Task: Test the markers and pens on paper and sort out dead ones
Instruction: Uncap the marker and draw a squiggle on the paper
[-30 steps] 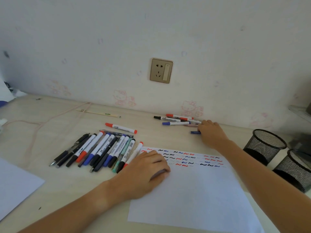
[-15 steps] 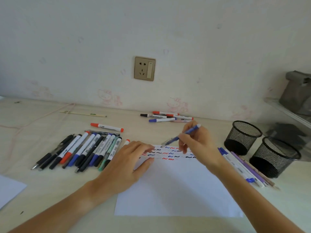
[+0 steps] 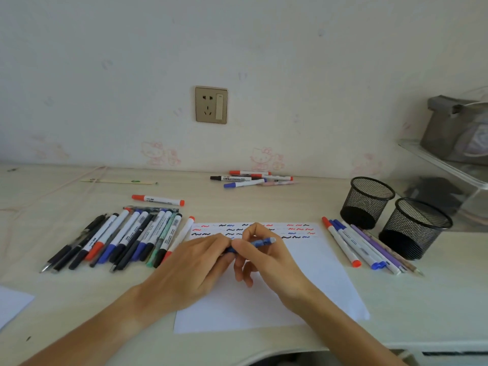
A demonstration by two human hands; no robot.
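- Left of frame: big row of markers and pens (image 3: 116, 239) lying side by side on the counter (image 3: 66, 294); a lone red-capped marker (image 3: 158, 200) just above them.
- Centre: left hand (image 3: 195, 262), fingertips pinching the left end of a blue pen (image 3: 260, 242), likely its cap.
- Right hand (image 3: 264, 257) grasps the barrel; pen held roughly level, just above the paper (image 3: 317, 281), below the rows of red, blue and black squiggles (image 3: 298, 229).
- Step in hand, as I read it: uncapping. Pull straight along the barrel, keep the cap in the left grip, then scribble on bare paper below the last row so a faint line shows.
- Upper centre: small heap of markers (image 3: 250, 178) by the wall, well apart from the rest; whether this is the dead lot I cannot tell.
- Right: short row of pens (image 3: 353, 247) beside the sheet; two black mesh cups (image 3: 367, 202) just behind.
- Room: pale wall with faint pink cartoon prints, gold socket plate (image 3: 211, 105), clear shelf at far right.
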